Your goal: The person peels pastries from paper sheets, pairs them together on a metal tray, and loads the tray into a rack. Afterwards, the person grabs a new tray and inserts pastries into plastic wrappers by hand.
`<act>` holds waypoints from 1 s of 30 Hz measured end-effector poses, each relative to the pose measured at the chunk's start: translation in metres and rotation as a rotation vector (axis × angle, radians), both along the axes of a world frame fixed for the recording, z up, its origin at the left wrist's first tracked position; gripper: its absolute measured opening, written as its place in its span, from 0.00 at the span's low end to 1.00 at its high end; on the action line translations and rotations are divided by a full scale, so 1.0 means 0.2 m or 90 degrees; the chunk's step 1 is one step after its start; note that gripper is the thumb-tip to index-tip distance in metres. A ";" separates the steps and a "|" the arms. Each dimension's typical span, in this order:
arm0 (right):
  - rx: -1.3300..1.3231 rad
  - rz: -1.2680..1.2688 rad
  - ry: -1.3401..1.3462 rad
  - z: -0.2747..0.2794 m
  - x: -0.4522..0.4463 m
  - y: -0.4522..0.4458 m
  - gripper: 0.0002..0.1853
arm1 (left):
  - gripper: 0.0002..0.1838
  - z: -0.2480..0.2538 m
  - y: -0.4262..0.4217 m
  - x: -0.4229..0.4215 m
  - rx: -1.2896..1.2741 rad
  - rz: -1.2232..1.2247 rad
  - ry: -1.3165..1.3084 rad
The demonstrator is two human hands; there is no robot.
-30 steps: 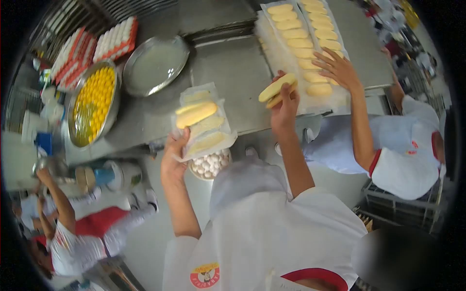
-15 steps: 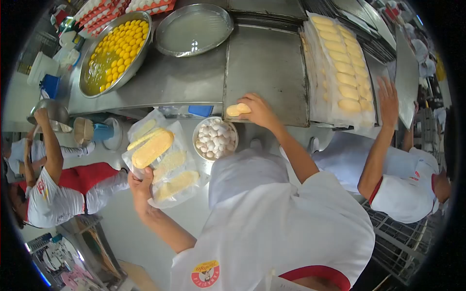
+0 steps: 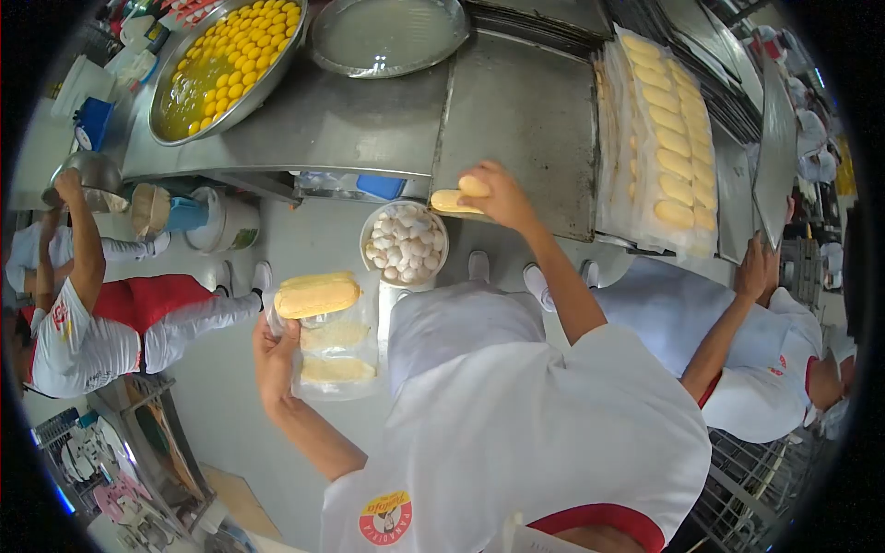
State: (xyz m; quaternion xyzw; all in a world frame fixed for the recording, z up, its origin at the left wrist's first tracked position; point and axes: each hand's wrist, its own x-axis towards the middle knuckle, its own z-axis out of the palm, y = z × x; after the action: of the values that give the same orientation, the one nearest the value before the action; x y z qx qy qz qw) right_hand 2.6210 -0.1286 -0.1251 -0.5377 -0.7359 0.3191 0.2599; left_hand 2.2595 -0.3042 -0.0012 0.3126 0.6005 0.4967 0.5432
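Note:
My left hand is closed on a sheet of paper with elongated sponge pieces on it. A yellow sponge piece lies at the top of the sheet; paler oblong marks or thin layers show below. Over the front left corner of a dark metal tray, my right hand grips a small sponge piece. Another sponge piece lies beneath its fingers at the tray's edge.
Sponge pieces in rows lie on stacked papers at right. A bowl of yolks and a metal basin stand at left. Below the table edge is an eggshell bucket. One co-worker is at right, another at left.
My left hand and its paper have swung level, slightly right. My right hand stays near the tray's corner, where two sponge pieces now show apart. The right co-worker's hands have moved to an upright metal tray.

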 end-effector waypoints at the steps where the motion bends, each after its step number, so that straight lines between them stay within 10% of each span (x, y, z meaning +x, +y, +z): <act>1: -0.001 0.003 0.002 -0.02 0.00 0.04 0.23 | 0.18 0.01 -0.01 0.01 -0.001 0.003 0.002; 9: 0.216 0.043 -0.104 -0.05 -0.01 0.18 0.26 | 0.14 -0.01 -0.02 0.07 -0.040 -0.023 0.075; 18: -0.030 0.049 0.031 -0.08 0.08 0.15 0.19 | 0.13 -0.07 0.01 0.11 -0.056 -0.039 0.126; 27: 0.106 -0.035 0.000 0.05 -0.01 0.06 0.14 | 0.15 -0.07 0.05 0.19 -0.068 0.008 0.071; 30: 0.020 0.117 0.266 0.26 -0.26 -0.11 0.16 | 0.14 -0.15 0.08 0.19 -0.062 -0.040 0.153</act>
State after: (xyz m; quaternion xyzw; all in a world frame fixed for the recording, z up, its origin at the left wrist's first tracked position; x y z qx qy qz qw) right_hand 2.5694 -0.1503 -0.0736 -0.3865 -0.7166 0.4345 0.3850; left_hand 2.2974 -0.2886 -0.0307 0.3619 0.6746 0.4088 0.4967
